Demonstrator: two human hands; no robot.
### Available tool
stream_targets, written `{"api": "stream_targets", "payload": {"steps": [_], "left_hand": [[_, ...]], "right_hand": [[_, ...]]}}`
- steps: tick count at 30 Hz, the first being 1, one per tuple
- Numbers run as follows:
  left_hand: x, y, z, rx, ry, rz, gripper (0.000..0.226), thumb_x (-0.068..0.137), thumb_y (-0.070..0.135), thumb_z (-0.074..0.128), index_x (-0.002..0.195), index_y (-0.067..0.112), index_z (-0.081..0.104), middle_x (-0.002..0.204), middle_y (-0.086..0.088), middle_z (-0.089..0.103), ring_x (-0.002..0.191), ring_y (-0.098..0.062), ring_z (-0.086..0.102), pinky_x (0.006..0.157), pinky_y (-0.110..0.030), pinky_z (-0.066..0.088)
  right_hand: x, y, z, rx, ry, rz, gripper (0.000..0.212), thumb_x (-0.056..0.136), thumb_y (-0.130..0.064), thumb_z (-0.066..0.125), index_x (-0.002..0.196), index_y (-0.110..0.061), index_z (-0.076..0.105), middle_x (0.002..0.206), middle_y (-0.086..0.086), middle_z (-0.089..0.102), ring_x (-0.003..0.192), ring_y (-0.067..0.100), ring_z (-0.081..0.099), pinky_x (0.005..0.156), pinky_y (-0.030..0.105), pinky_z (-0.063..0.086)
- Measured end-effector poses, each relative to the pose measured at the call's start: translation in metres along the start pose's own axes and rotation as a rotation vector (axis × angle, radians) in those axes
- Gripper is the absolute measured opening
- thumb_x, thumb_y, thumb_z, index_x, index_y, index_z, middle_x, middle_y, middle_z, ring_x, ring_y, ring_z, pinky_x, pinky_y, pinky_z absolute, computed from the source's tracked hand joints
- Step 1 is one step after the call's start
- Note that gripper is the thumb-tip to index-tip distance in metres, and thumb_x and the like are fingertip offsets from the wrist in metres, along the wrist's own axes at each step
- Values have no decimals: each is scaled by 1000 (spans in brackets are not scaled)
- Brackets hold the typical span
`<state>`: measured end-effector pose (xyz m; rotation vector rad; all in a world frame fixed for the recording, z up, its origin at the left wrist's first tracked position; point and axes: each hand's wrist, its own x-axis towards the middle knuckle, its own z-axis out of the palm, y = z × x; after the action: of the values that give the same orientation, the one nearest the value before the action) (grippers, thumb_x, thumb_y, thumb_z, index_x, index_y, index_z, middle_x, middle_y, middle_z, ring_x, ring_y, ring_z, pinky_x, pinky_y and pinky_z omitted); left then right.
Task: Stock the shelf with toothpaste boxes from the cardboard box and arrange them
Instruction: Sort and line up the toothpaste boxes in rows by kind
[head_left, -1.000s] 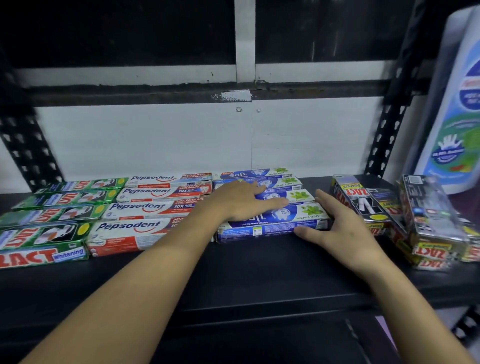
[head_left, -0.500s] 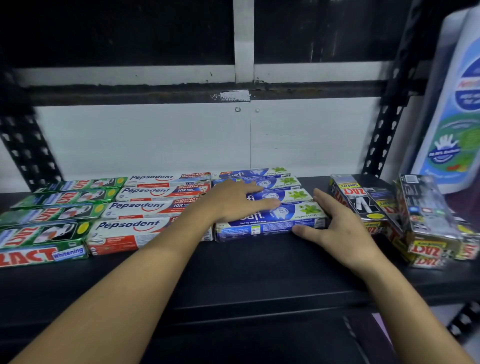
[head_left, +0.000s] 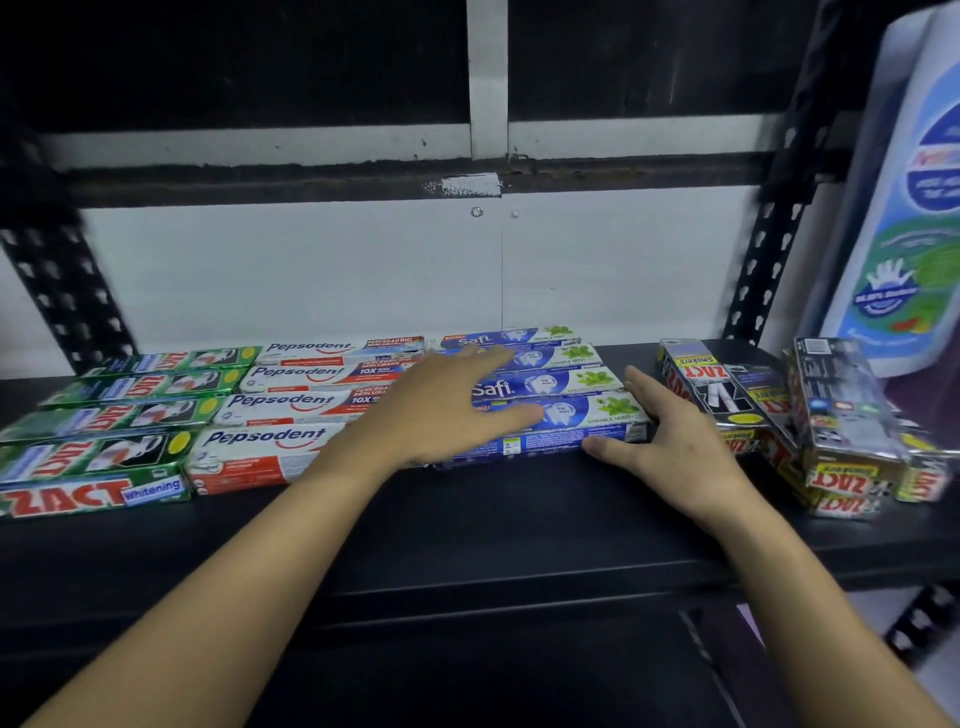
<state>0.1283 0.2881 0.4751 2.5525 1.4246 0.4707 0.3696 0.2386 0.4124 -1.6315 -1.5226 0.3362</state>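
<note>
On the black shelf (head_left: 519, 525) lie rows of toothpaste boxes: green Zact boxes (head_left: 104, 452) at the left, red and white Pepsodent boxes (head_left: 270, 436) beside them, blue Safi boxes (head_left: 576, 387) in the middle. My left hand (head_left: 441, 410) rests flat with straight fingers on top of the Safi boxes. My right hand (head_left: 670, 441) touches the right end of the front Safi box (head_left: 587, 421), thumb along its front edge, fingers straight. The cardboard box is not in view.
A loose pile of black and silver Zact Smokers boxes (head_left: 810, 415) lies at the shelf's right end, some tilted. A large white and blue bottle (head_left: 914, 218) stands at the far right. Perforated black uprights (head_left: 763, 234) frame the shelf.
Both hands have stayed on the Safi boxes. My left hand's fingers have spread a little wider over them. The boxes lie as before.
</note>
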Motion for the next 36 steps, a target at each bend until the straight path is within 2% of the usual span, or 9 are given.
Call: {"api": "stream_targets", "payload": {"steps": [5,9,16,22,27,28,32,34,36], "left_hand": [[-38,6,10,97,44,129,59,96,55,46,151,39,31,151,27,15,141,6,-1,118,-26,-1],[-46,-4,26,96,104,136,48,101,44,44,149,41,36,153,24,27,148,-8,13,118,-23,6],[-41,-17,43,102,190,207,43,104,32,44,147,32,44,152,17,38,145,-5,28,120,-25,19],[-41,-19,46,101,219,221,43,103,28,45,147,28,45,151,12,42,144,-9,32,120,-25,17],[-45,-16,41,172,250,219,45,100,34,49,145,27,48,149,9,46,141,-12,37,118,-32,24],[-46,-16,41,182,266,224,45,99,34,51,143,25,50,148,7,48,140,-14,40,117,-36,28],[-46,-12,40,330,285,278,46,98,42,46,140,25,53,145,5,52,135,-17,47,114,-40,32],[-43,3,38,399,265,330,53,95,49,35,138,26,55,144,6,53,134,-16,49,112,-41,34],[-36,27,36,392,261,385,56,92,50,35,138,26,55,145,5,52,134,-17,49,111,-41,33]], "right_hand": [[-1,0,0,12,-11,17,103,66,-43,87,152,-21,34,148,-7,47,135,10,44,112,28,35],[-2,1,-1,60,-20,48,105,64,-42,88,152,-20,35,149,-7,47,135,9,44,114,33,35],[0,5,0,160,-34,92,108,62,-37,91,151,-16,34,149,-6,47,131,6,47,114,33,36],[-2,0,-1,104,-22,75,104,63,-42,88,151,-22,36,147,-7,49,131,5,48,113,33,37],[-33,-33,-11,-68,138,-148,72,79,-24,79,143,-15,49,136,-5,59,116,5,55,94,-1,28],[-44,-39,-15,-95,185,-218,64,81,-21,77,140,-14,53,133,-3,61,115,6,55,93,-2,28],[-79,-33,-45,-259,460,-408,42,82,-16,71,124,-15,66,131,-2,64,118,18,57,102,25,40],[-87,-17,-66,-338,613,-374,38,83,-20,70,120,-15,67,132,-1,63,117,22,55,103,32,41],[-89,1,-81,-447,629,-239,50,86,-37,66,132,-18,59,143,3,54,128,26,48,106,43,40]]}}
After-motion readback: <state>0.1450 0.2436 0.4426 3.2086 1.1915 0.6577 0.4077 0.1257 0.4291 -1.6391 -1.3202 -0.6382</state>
